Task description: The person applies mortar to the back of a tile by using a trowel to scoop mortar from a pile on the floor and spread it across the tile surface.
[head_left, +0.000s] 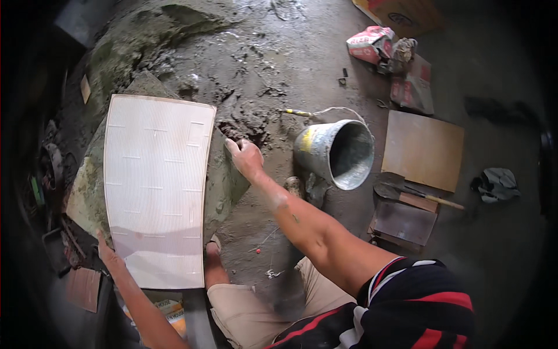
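A long white tile [157, 186] with a finely ribbed face lies across a grey-green slab [229, 180], whose corners stick out around it. My right hand [247, 158] is closed at the slab's right edge, its fingertips on the edge just beside the tile. At the lower left, my left hand [109, 253] sits by the tile's lower left side, with the thumb up next to the slab's edge. The other fingers of that hand are hidden.
Wet mortar [232, 81] covers the floor beyond the slab. A metal bucket [351, 154] lies tipped to the right of my hand. Further right are a tan board [423, 148], a trowel [433, 196] and crumpled bags [372, 45]. My foot [214, 244] is near the tile.
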Motion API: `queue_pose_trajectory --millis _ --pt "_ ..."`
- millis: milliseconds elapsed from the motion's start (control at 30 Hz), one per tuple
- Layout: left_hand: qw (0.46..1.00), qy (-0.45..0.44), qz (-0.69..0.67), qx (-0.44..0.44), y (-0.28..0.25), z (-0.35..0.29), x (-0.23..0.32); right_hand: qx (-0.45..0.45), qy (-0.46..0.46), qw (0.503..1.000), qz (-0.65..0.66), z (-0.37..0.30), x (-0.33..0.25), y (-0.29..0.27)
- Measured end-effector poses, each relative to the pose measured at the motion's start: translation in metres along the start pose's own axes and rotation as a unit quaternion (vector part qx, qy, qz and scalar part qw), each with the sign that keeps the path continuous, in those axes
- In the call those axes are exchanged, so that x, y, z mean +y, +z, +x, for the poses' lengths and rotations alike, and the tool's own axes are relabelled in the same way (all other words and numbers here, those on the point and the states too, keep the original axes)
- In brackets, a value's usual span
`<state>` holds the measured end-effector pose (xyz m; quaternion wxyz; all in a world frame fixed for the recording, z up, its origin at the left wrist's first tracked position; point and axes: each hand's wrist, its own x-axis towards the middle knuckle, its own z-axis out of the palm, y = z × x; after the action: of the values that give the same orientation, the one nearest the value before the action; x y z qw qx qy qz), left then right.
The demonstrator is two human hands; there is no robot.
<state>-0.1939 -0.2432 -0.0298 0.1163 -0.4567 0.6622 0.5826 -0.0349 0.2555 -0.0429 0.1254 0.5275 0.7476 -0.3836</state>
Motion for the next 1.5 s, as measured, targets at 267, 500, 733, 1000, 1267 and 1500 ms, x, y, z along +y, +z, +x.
queue_pose_trajectory --millis 267,500,733,1000,1267,1500 --pt "0.969 0.068 0.112 -0.209 0.113 -0.153 0.0 0.144 0.008 0.985 0.096 -0.03 0.172 -0.13" --pt "0.884 0.207 0.376 -0.188 0.289 -0.273 -0.12 0.276 0.102 0.948 0.125 -0.011 0.386 -0.272" --pt "0.904 0.127 0.263 -0.313 0.425 -0.387 -0.24 0.304 0.139 0.925 0.18 0.029 0.534 -0.384" --pt "0.898 0.055 0.24 -0.366 0.464 -0.439 -0.273 0.228 0.232 0.933 0.155 0.07 0.559 -0.4" --pt "0.887 0.05 0.287 -0.358 0.48 -0.439 -0.311 0.179 0.249 0.947 0.096 0.092 0.592 -0.415" --pt "0.867 0.06 0.309 -0.386 0.472 -0.454 -0.296 0.185 0.252 0.949 0.034 0.092 0.581 -0.403"
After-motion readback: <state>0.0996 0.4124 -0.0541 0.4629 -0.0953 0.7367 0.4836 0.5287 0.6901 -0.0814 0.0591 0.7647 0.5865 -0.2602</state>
